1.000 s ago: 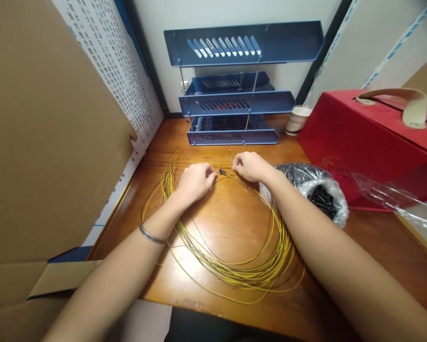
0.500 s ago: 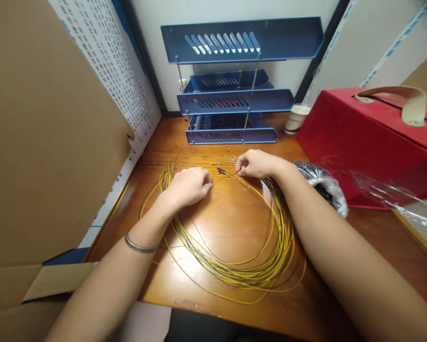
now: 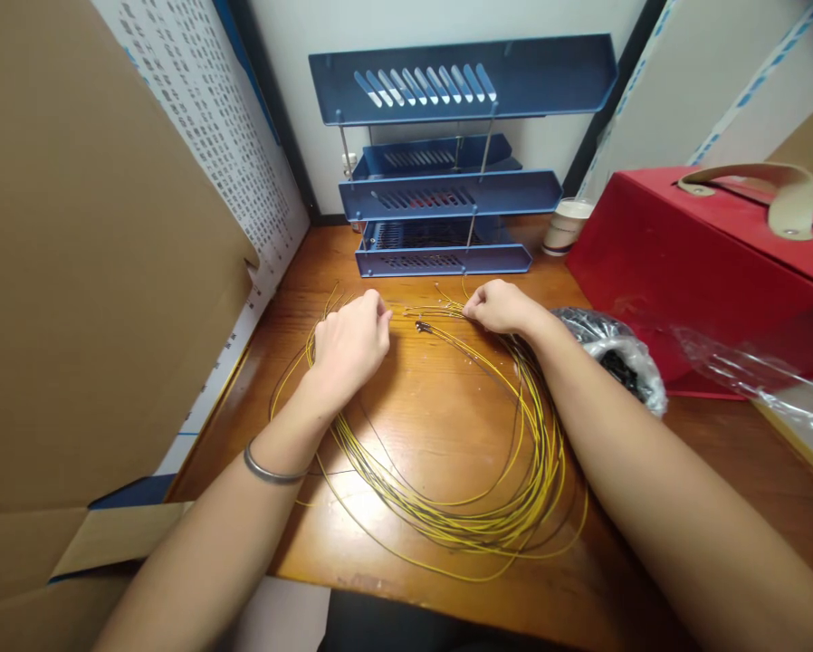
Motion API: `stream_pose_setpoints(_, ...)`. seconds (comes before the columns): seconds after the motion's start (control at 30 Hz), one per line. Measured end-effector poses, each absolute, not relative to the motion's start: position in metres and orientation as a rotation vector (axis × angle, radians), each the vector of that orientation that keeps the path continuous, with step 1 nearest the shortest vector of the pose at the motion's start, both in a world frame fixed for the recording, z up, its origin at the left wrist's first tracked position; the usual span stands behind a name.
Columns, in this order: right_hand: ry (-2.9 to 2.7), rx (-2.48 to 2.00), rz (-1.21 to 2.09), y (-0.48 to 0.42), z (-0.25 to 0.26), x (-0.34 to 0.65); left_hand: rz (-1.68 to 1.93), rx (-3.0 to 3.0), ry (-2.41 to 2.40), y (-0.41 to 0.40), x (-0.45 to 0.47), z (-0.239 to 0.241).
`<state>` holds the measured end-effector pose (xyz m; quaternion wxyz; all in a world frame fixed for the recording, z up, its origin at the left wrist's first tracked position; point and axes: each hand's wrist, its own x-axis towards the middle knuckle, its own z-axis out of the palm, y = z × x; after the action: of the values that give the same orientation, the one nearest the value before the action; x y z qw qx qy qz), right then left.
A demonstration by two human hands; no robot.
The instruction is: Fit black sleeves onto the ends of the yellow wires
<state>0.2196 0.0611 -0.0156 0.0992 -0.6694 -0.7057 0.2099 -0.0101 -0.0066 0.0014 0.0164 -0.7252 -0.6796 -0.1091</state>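
Note:
Thin yellow and dark wires (image 3: pixel 447 530) lie in a large loose coil on the wooden table. Over the coil's left side is my left hand (image 3: pixel 352 337), fingers curled shut, with a faint wire leading from it toward the right; its fingertips are mostly hidden. My right hand (image 3: pixel 496 306) pinches yellow wires at the coil's upper right, thumb and forefinger together. Between the hands, a small bunch of wire ends with dark tips (image 3: pixel 423 327) rests on the table. Other loose ends (image 3: pixel 413 312) lie just behind it.
A blue tiered tray (image 3: pixel 440 261) stands at the back, a paper cup (image 3: pixel 567 226) beside it. On the right are a red box (image 3: pixel 678 272) with a beige handle and a clear plastic bag (image 3: pixel 634 367) of black items. Cardboard (image 3: pixel 94 272) walls the left side.
My left hand has moved up and slightly left, away from the dark-tipped ends. My right hand has shifted a little right and up. The wire between them is fainter now.

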Motion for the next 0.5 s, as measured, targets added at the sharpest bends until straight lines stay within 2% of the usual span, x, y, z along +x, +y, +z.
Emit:
stream_pose_setpoints(0.23,-2.062,-2.032,0.571,0.062,-0.022,0.218,-0.243,-2.421,-2.014,-0.004,-0.007,-0.012)
stream_pose_setpoints(0.5,-1.938,-2.175,0.352,0.054,-0.016,0.211,-0.376,-2.598,-2.023,0.007,-0.007,-0.023)
